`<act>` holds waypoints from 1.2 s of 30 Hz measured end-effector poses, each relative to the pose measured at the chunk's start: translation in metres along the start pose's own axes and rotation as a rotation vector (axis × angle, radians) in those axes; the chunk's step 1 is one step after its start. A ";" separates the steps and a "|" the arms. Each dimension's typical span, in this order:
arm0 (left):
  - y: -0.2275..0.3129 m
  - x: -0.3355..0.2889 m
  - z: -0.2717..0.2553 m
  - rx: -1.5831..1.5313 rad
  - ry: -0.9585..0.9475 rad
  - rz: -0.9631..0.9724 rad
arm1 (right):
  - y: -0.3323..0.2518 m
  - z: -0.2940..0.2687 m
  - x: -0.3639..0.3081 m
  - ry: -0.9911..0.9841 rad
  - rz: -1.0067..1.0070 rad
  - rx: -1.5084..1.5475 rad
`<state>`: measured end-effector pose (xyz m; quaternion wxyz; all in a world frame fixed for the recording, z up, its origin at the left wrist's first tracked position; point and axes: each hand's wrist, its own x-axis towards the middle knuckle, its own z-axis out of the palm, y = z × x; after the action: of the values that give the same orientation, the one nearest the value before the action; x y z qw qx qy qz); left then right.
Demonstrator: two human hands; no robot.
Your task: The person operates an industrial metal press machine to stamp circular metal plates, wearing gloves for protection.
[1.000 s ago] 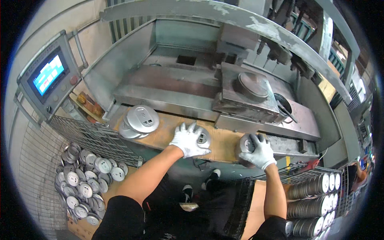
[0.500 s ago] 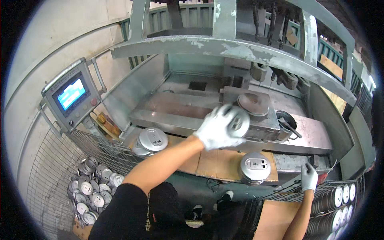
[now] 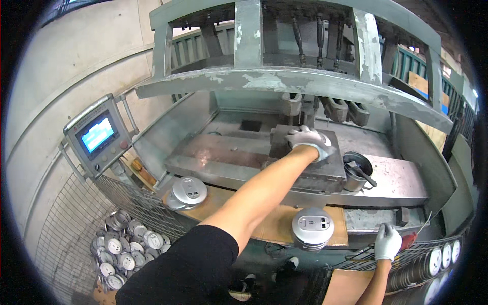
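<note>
My left hand [image 3: 308, 140], in a white glove, reaches far forward and presses a round metal disc [image 3: 324, 139] onto the grey die block [image 3: 305, 165] inside the press. Most of the disc is hidden under the glove. My right hand [image 3: 387, 241], also gloved, rests low at the right on the edge of the press bed, next to a red-handled tool [image 3: 410, 240]. A stack of round metal parts [image 3: 312, 228] stands on the wooden board [image 3: 264, 223] at the front, between my two arms. Another small stack of round parts [image 3: 187, 193] lies on the board's left end.
A control panel with a blue screen [image 3: 97, 136] hangs at the left. A wire basket [image 3: 124, 244] below it holds several round parts. Rows of stacked discs [image 3: 437, 262] fill a rack at the lower right. A dark tin with a brush [image 3: 357, 171] stands beside the die.
My left hand has carried a disc from the board up onto the die block. My right hand has left the stack and dropped to the press edge at the lower right.
</note>
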<state>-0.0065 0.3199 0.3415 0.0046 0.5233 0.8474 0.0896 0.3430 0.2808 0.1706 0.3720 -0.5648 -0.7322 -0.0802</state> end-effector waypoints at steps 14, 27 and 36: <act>-0.071 -0.007 0.001 -0.117 0.055 0.389 | 0.005 0.013 -0.001 0.008 0.006 0.041; -0.373 -0.120 0.013 0.176 -0.329 -0.210 | 0.005 -0.009 0.002 -0.064 0.060 -0.161; -0.370 -0.115 0.042 0.044 -0.245 -0.301 | 0.021 -0.004 0.005 0.033 -0.054 -0.181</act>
<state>-0.2785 0.0628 0.2325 0.1096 0.3976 0.9110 0.0052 0.3633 0.2893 0.1704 0.3292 -0.5746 -0.7307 -0.1655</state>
